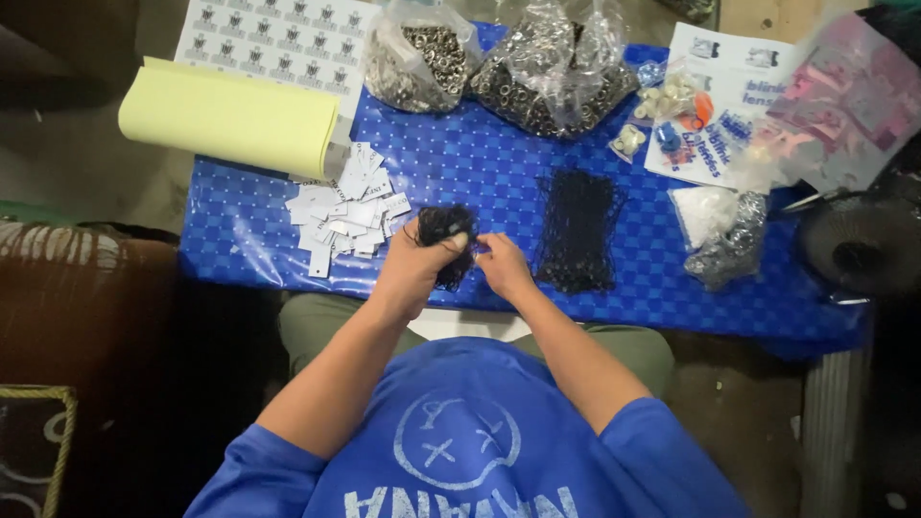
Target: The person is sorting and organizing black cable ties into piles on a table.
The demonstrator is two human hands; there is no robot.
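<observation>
— Closed tight, that was my left hand (414, 261): its grip was a fist around a bundle of black cords (447, 233), whose frizzy top stuck up above my knuckles while the loose ends hung down below them.

— And the other hand?

— Just to the right of it, nearly touching. On my right hand (503, 266) the grip was pinched, fingertips pointing left into the bundle, as if on a single strand. Whether a strand was truly between them I could not tell; it was too fine to see.

— So which way did the cords lie from that pinch?

— Straight to its left, long axis running up and down, away from me to toward me. My right hand was the nearer one to the loose strands, and my left only held the bunch steady above the near edge of the tabletop (480, 163).

— What lay on it?

— Going left to right on the blue checked cover: a yellow paper roll (230, 120) at the far left, a heap of small white tags (343, 213) just left of my fist, then two clear bags of metal eyelets (432, 58) at the back, a flat spread of more black cords (578, 230) just right of my right hand, and packets and printed sheets (715, 105) at the far right.

— And the room?

— Dim; a brown cushion at my left, a dark fan at my right.
</observation>
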